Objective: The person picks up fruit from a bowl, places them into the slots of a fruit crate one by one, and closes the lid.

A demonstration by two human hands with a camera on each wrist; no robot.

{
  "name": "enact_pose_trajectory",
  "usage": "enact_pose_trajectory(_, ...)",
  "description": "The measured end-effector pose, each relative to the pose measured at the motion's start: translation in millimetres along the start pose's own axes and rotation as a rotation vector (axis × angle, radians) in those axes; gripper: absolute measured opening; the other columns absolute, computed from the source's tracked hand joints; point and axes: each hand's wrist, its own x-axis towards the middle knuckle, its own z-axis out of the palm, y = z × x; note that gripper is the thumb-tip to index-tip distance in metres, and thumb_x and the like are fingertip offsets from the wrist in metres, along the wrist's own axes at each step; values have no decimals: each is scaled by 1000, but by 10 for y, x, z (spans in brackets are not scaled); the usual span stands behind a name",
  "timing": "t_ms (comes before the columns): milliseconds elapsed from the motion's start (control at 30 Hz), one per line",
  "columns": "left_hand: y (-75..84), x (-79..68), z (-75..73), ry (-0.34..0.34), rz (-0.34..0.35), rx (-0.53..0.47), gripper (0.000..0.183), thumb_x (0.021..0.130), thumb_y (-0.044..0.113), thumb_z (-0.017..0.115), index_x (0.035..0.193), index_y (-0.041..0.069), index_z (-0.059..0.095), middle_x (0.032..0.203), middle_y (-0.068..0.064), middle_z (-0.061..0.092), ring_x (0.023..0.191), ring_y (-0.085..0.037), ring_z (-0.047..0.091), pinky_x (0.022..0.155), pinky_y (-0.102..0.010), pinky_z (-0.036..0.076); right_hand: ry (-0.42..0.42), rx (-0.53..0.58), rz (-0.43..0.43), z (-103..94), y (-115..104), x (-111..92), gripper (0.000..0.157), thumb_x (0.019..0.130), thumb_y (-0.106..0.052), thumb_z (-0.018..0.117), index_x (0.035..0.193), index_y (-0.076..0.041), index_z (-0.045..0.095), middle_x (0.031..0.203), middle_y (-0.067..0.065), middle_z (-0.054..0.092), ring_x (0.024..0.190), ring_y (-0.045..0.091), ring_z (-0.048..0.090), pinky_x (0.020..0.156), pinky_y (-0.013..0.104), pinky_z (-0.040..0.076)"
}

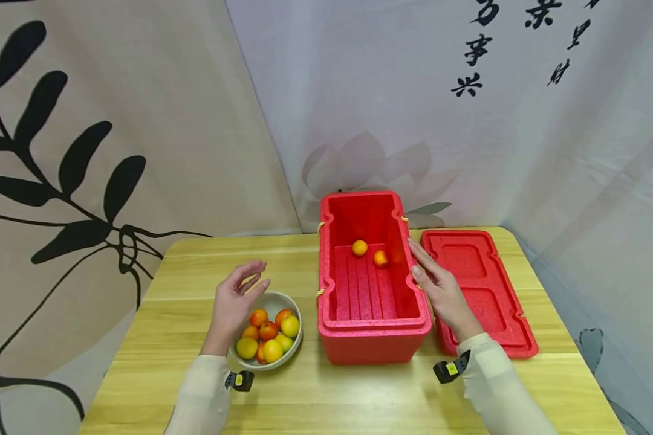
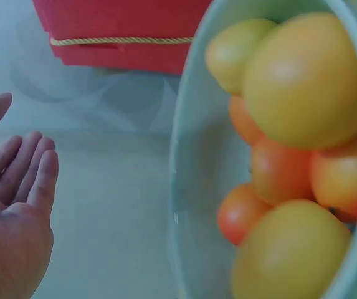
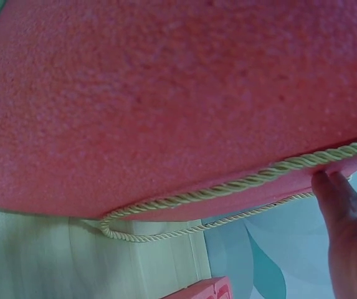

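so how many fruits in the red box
2 visible: one orange fruit farther back, the second fruit nearer, right of it; the red box's front wall may hide more.

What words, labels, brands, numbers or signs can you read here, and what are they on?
"事兴", on the backdrop cloth.
"里", same cloth.
"财", same cloth.
Other characters at the top edge: cut off, not safely readable.
Wrist cameras: any markings too small to read.
Red box, bowl: none visible.
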Motion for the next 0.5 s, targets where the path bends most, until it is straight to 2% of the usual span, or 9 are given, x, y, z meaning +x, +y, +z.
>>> enact_pose_trajectory(67,-10,-52,-25,-14,-25,14,41,89,-6,68,127,-14,54,129,-30,54,120,-41,51,104,-43,42,-5,10,1,12,3,1,54,102,-13,52,153,-10,35,159,7,27,143,29,25,89,34,52)
enact_pose_trajectory(200,-251,-133,-77,-46,-43,1,39,89,-1,70,126,-9,58,128,-25,57,118,-36,55,97,-31,48,-7,16,-11,26,-2,14,53,102,-12,52,152,-9,35,159,7,28,143,28,25,90,30,52)
enact_pose_trajectory(267,-378,-161,-78,-81,-46,-14,38,90,-1,70,125,-7,59,127,-25,57,117,-38,55,94,-26,49,-4,11,-21,23,-3,20,53,102,-11,52,152,-8,35,158,7,28,143,28,25,90,28,51)
enact_pose_trajectory(367,-457,-201,-35,-150,-71,-10,37,89,-3,69,125,-8,59,127,-26,56,118,-41,54,96,-29,49,3,6,-22,16,-7,18,53,102,-11,52,152,-7,35,158,8,28,143,29,25,89,27,51)
enact_pose_trajectory(500,-547,-252,23,-199,-126,84,37,88,-4,70,124,-6,60,126,-24,58,119,-38,55,98,-34,48,11,1,-13,18,2,9,53,102,-12,52,152,-8,36,158,8,28,143,29,26,88,27,52)
